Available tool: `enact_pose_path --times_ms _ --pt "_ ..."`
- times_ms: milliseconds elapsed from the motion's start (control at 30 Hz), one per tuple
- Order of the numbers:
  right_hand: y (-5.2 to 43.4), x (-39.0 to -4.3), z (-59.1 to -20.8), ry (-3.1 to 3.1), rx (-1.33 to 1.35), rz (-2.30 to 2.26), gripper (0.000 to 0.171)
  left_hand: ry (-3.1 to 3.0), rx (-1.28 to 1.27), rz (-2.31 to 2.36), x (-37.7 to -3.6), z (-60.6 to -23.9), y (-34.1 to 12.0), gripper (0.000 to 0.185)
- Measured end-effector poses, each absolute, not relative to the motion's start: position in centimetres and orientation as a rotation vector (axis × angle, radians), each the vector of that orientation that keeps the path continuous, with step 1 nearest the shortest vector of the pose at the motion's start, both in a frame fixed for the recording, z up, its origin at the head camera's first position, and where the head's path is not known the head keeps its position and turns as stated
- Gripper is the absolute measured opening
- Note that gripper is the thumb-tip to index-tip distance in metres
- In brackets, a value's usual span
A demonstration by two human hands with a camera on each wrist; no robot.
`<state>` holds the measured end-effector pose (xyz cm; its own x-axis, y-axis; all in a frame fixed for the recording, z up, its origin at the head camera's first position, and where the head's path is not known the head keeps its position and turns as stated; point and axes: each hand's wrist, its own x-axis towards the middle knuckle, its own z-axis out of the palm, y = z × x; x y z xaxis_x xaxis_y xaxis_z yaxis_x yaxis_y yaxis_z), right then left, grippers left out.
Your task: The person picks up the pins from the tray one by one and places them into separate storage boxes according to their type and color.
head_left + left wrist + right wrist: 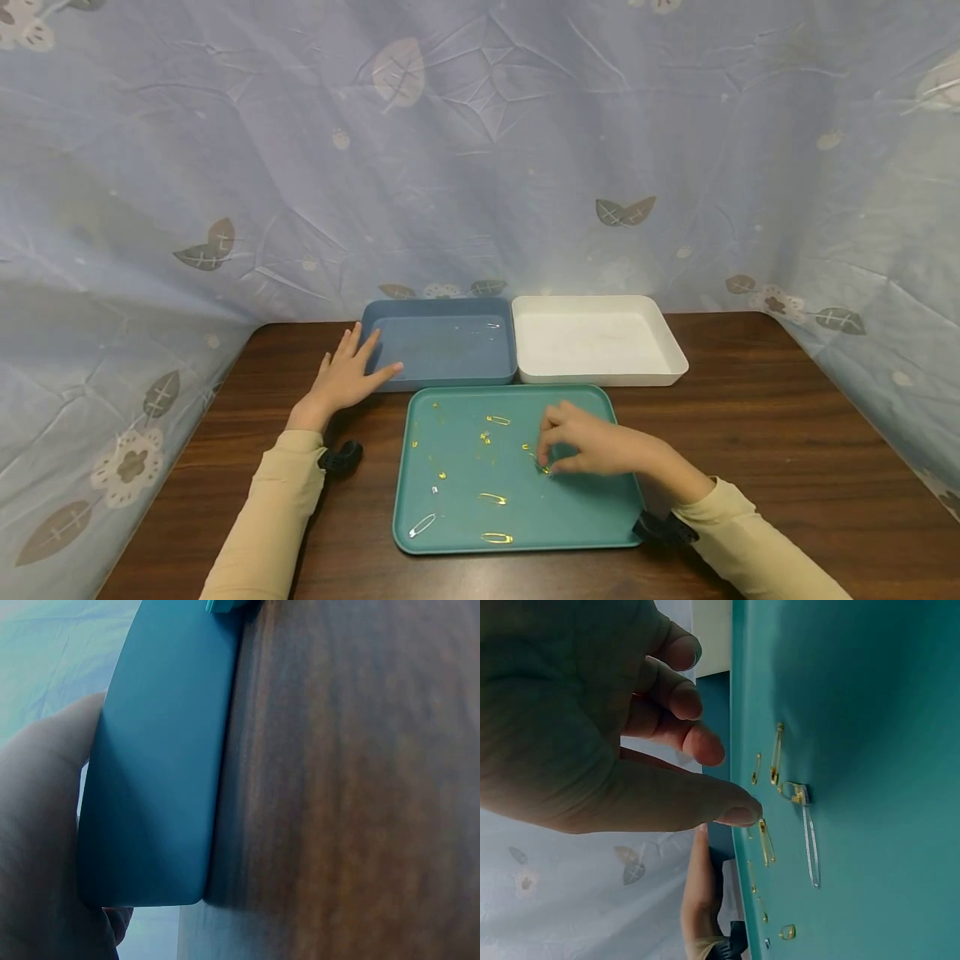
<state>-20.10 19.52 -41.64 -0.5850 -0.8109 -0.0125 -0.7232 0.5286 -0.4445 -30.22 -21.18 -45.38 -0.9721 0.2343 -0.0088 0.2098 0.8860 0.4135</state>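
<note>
My right hand (pixel 588 442) is over the teal tray (pixel 450 533), its thumb and index finger bent down and apart close to a few pins. In the right wrist view the thumb (pixel 739 813) points at the tray, near a gold safety pin (pixel 766 844); a silver safety pin (pixel 811 847) lies beside a small gold pin (pixel 789 792). The index fingertip is hidden behind the thumb there. My left hand (pixel 345 375) rests with spread fingers on the left rim of the blue tray (pixel 438 350), whose outer wall (pixel 157 787) fills part of the left wrist view.
More gold safety pins (pixel 496 538), a large silver safety pin (pixel 422 525) and several tiny gold pins are scattered over the teal tray. Behind, a white tray (pixel 600 379) adjoins the blue one, which holds a small silver pin (pixel 492 326). Patterned cloth (pixel 480 167) hangs behind the table.
</note>
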Motion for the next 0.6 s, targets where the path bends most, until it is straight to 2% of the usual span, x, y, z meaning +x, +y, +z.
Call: enact_pose_path --times_ms 600 --pt "19.63 -19.86 -42.55 2.526 -1.202 -0.540 0.010 2.988 0.350 0.628 -30.20 -45.42 -21.19 0.092"
